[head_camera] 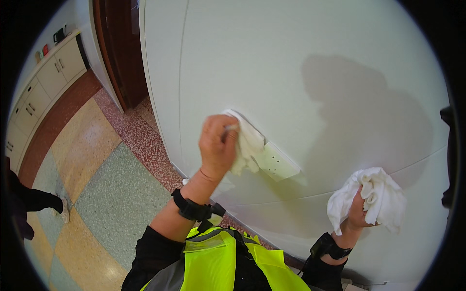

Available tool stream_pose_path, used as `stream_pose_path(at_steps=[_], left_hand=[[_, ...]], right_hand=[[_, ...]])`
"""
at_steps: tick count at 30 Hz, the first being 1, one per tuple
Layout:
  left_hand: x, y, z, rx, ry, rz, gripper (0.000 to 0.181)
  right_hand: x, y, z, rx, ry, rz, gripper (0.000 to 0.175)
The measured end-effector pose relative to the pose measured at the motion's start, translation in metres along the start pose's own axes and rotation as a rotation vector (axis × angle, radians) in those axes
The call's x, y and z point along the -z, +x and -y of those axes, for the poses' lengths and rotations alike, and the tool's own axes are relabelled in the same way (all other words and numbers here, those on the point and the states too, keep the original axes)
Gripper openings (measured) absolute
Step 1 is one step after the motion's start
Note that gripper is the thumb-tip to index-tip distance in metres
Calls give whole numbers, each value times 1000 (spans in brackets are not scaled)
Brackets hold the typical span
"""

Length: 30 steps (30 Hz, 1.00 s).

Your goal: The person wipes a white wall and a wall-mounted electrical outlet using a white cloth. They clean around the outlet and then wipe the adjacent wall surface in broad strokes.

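Observation:
My left hand [217,143] grips a thin white cloth [249,147], its fingers curled and slightly blurred. That cloth lies over the left part of a white wall socket panel [278,163], whose right end with several socket holes shows past it. Bunched in my right hand [356,211] is a second white cloth [386,200], held in front of the wall to the right of the panel. Its folds hide most of my right fingers.
The pale wall [255,54] fills the view ahead, bearing a shadow. A dark wooden door [125,54] stands to the left. Farther left are white cabinets [54,69], a checkered terrazzo floor [123,182] and another person's leg [43,200].

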<state>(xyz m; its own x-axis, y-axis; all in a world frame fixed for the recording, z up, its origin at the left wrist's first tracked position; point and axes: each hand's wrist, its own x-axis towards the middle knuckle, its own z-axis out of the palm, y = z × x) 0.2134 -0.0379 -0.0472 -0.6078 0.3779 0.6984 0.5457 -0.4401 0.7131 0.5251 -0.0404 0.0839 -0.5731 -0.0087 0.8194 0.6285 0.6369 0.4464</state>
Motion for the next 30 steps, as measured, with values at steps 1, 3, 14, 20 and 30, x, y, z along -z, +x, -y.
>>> stream_pose_path(at_steps=[1,3,14,20,30], left_hand=[[3,2,10,52,-1,-20,16],[6,6,30,90,-46,-69,11],[9,-13,21,231,-243,-33,13],[-6,-31,-5,34,-1,17,22],[1,-14,-3,-17,-32,84,19]], right_hand=[[1,-2,1,15,-8,9,25],[2,-4,3,41,-20,19,25],[3,-5,4,81,-26,33,24],[0,-6,3,82,-23,27,24],[0,-5,2,83,-18,33,23]])
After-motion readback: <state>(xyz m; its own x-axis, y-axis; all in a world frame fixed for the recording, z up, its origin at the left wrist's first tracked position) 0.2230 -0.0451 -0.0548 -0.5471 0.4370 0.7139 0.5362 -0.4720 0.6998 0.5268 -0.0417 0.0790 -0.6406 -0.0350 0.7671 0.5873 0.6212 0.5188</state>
